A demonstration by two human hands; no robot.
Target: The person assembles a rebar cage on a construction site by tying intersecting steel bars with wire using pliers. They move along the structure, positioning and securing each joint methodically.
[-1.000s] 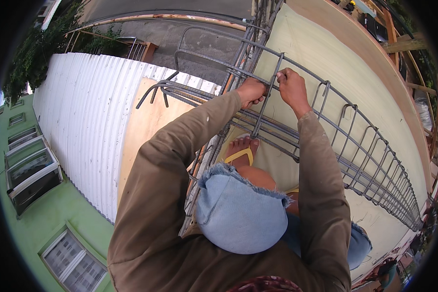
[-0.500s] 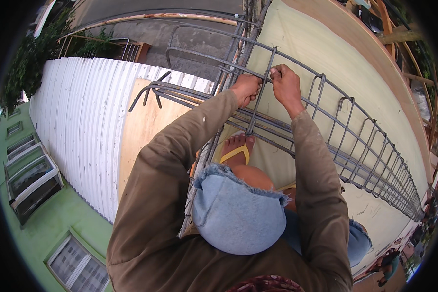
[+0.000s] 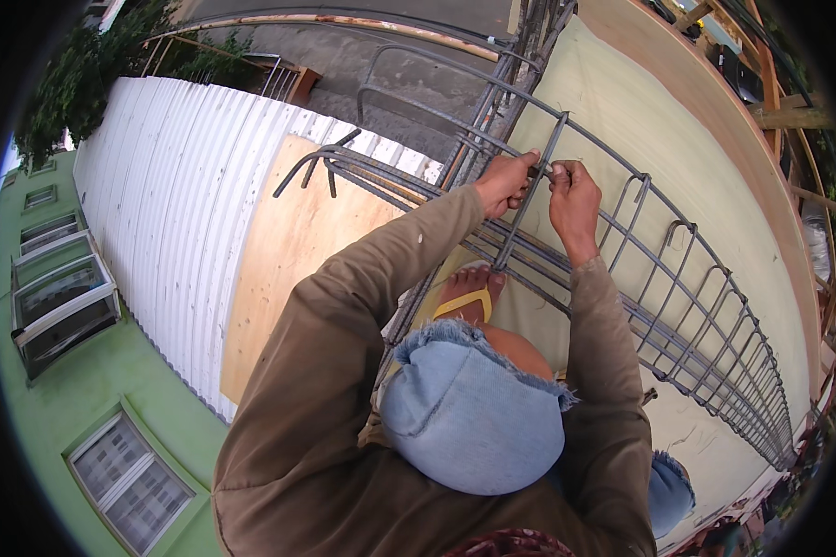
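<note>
A long cage of steel rebar (image 3: 667, 265) with square stirrups runs from upper left to lower right across a pale board deck. Both of my hands are at one stirrup (image 3: 555, 139), where it crosses a lengthwise bar. My left hand (image 3: 506, 184) is closed on the left of it, thumb and forefinger pinched near the crossing. Just to the right, my right hand (image 3: 576, 204) is pinched too, fingertips facing the left ones across the stirrup. Whatever the fingers hold is too small to make out.
My sandalled foot (image 3: 466, 292) stands on the pale deck (image 3: 706, 176) beside the cage. Hooked bar ends (image 3: 320, 162) stick out left over a plywood sheet (image 3: 279, 269). Beyond are white corrugated sheeting (image 3: 172, 204) and a green building (image 3: 56, 371). Timber framing (image 3: 769, 84) stands upper right.
The view has shifted, so the scene sits farther right and lower. My fingertips have come closer together at the stirrup, the left ones rising toward the crossing and the right hand lowering.
</note>
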